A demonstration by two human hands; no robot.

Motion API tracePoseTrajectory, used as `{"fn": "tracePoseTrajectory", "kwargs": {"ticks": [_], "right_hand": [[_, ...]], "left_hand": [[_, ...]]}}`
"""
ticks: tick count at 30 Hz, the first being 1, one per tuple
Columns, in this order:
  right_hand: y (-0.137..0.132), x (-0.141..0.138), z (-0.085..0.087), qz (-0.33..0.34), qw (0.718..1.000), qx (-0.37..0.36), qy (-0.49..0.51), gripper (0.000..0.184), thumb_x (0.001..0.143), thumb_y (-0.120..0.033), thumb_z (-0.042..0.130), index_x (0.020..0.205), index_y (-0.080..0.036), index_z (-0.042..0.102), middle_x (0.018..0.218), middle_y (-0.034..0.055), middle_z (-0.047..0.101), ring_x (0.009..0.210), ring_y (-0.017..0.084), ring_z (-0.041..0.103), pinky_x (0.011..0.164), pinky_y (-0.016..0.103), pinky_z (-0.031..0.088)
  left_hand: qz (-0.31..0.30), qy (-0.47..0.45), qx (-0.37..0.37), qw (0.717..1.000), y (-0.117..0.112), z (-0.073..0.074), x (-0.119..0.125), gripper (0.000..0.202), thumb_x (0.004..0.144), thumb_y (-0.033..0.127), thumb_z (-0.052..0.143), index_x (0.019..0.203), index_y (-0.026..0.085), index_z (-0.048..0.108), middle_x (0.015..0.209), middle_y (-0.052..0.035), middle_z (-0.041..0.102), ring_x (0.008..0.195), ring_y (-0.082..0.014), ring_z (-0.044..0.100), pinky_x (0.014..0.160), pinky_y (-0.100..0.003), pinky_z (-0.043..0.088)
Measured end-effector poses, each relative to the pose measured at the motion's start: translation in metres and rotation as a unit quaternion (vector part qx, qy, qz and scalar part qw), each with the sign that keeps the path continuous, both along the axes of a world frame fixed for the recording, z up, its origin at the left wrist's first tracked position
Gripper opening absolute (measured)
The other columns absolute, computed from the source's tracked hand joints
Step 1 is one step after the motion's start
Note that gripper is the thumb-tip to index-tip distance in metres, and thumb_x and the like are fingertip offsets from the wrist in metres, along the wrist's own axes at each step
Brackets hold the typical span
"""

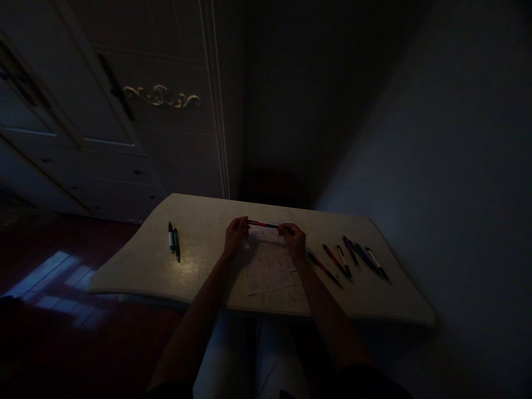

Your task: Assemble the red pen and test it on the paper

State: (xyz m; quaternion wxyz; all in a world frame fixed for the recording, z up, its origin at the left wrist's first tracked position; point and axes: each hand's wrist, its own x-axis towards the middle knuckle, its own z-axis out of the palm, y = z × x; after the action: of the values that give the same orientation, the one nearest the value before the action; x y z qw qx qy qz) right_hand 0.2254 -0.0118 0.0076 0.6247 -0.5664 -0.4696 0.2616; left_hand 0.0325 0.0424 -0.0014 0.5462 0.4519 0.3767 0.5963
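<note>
A red and black pen [264, 224] is held level above the table, stretched between both hands. My left hand [236, 234] pinches its left end, and my right hand [293, 238] pinches the right end. Beneath the pen lies a sheet of paper [270, 269] covered with faint marks too dim to read. Close to my right forearm rests another red and black pen [325, 270]. A row of several more pens, among them a red one [336, 260] and a white and black one [344, 263], extends to the right.
Two pens [176, 244] lie side by side on the left part of the pale table [208, 266]. A wall [449, 194] borders the table's right side. Behind it on the left stands a panelled wardrobe [166, 149] with gold trim. The room is dark.
</note>
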Motion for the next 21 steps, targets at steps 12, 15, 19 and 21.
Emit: {"fn": "tracePoseTrajectory", "kwargs": {"ticks": [12, 15, 19, 21], "right_hand": [[0.0006, 0.0003, 0.0009, -0.014, 1.0, 0.011, -0.004, 0.028, 0.074, -0.047, 0.069, 0.078, -0.019, 0.07, 0.072, 0.0035, 0.071, 0.067, 0.018, 0.063, 0.07, 0.032, 0.052], [0.0008, 0.0003, -0.0005, -0.001, 1.0, 0.013, 0.007, 0.027, 0.072, -0.045, 0.071, 0.079, -0.019, 0.069, 0.073, 0.0036, 0.071, 0.068, 0.019, 0.064, 0.07, 0.032, 0.052], [0.0012, 0.0014, -0.003, 0.007, 1.0, 0.013, 0.01, 0.027, 0.072, -0.044, 0.072, 0.079, -0.019, 0.07, 0.073, 0.0036, 0.07, 0.068, 0.018, 0.064, 0.069, 0.031, 0.052], [0.0015, 0.0019, -0.0037, 0.0, 1.0, 0.012, 0.006, 0.027, 0.072, -0.045, 0.071, 0.079, -0.019, 0.07, 0.075, 0.0039, 0.071, 0.069, 0.018, 0.063, 0.07, 0.031, 0.052]], "left_hand": [[-0.035, -0.042, 0.051, 0.997, -0.0052, 0.0053, 0.0021, 0.058, 0.072, 0.037, 0.082, 0.124, 0.024, 0.06, 0.127, -0.0113, 0.063, 0.098, -0.0227, 0.069, 0.077, -0.033, 0.056], [0.0, 0.029, 0.042, 0.999, -0.005, 0.0068, 0.0012, 0.04, 0.079, 0.049, 0.073, 0.099, 0.016, 0.068, 0.091, -0.0082, 0.07, 0.073, -0.0172, 0.067, 0.06, -0.027, 0.051], [-0.017, 0.055, 0.039, 0.998, -0.0035, 0.0045, -0.0014, 0.037, 0.081, 0.051, 0.071, 0.084, 0.014, 0.07, 0.071, -0.0042, 0.067, 0.059, -0.0138, 0.06, 0.058, -0.026, 0.048], [-0.037, 0.02, 0.044, 0.998, -0.0032, 0.0033, -0.0019, 0.033, 0.076, 0.044, 0.077, 0.094, 0.016, 0.073, 0.084, -0.0067, 0.072, 0.073, -0.0167, 0.066, 0.068, -0.029, 0.052]]}}
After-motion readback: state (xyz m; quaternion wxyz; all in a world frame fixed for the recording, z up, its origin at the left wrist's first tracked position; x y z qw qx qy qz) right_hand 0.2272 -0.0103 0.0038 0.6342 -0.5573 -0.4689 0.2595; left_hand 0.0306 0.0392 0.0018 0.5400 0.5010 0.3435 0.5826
